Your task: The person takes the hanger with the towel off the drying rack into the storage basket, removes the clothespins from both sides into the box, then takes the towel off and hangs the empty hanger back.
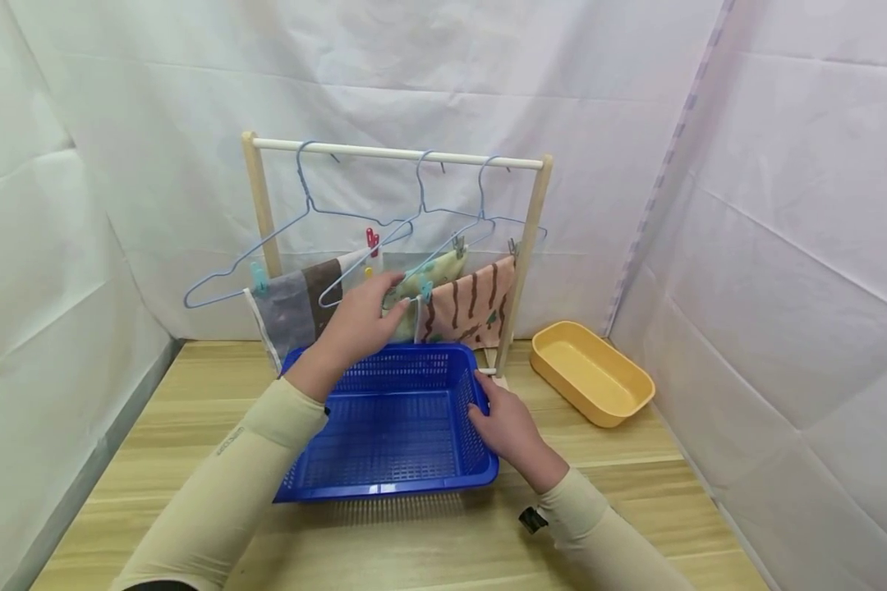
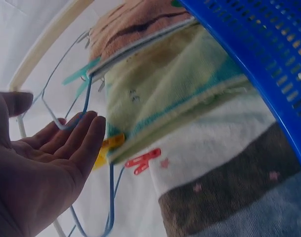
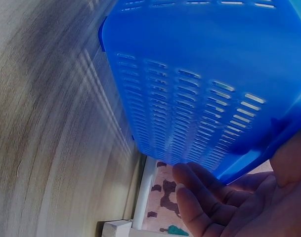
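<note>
My left hand (image 1: 362,324) is by the middle blue wire hanger (image 1: 375,246), its fingers loosely extended; in the left wrist view the hanger's end passes close to the fingertips. Whether they touch is unclear. My right hand (image 1: 516,428) grips the right rim of a blue plastic basket (image 1: 384,491), thumb inside and fingers outside. Behind the basket hang a grey, brown and white towel (image 1: 284,312), a green towel (image 1: 447,269) and a pink towel (image 1: 480,300) with brown stripes. A red clip (image 1: 372,240), yellow clip (image 2: 110,143) and teal clip (image 1: 426,290) are on or near them.
A wooden rack (image 1: 260,197) with a white top bar (image 1: 384,151) holds the hangers behind the basket. To the right, a yellow tray (image 1: 587,369) stands on the wooden table (image 1: 155,460). White cloth walls (image 1: 783,246) surround the table's back and sides.
</note>
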`<action>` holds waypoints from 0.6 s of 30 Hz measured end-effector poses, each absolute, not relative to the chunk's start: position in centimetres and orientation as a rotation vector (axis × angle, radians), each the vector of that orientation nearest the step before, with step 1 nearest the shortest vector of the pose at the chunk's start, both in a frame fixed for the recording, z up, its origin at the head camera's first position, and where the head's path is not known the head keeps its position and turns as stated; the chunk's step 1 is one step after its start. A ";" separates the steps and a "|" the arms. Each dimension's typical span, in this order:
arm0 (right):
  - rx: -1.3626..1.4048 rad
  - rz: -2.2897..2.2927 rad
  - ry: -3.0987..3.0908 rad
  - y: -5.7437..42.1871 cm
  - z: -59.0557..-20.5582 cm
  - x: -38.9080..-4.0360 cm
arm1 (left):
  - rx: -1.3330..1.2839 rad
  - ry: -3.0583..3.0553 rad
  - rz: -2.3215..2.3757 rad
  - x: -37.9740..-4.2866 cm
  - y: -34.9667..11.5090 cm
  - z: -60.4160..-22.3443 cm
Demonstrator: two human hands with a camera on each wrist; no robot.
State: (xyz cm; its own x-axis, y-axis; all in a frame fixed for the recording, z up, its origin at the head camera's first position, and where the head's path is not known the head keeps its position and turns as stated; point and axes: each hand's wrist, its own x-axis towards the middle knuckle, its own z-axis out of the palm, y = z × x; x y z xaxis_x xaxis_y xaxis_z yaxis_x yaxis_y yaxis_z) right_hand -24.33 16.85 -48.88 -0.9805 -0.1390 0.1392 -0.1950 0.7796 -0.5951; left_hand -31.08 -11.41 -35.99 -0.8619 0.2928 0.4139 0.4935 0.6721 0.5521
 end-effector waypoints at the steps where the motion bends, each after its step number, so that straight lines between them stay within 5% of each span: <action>1: 0.271 0.977 -2.880 16.8 -48.9 -24.3 | -0.623 -2.591 -0.989 -31.3 -11.1 -36.0; 18: 0.247 0.986 -2.900 17.0 -49.2 -24.3 | -0.464 -2.464 -1.262 -32.5 -8.3 -37.2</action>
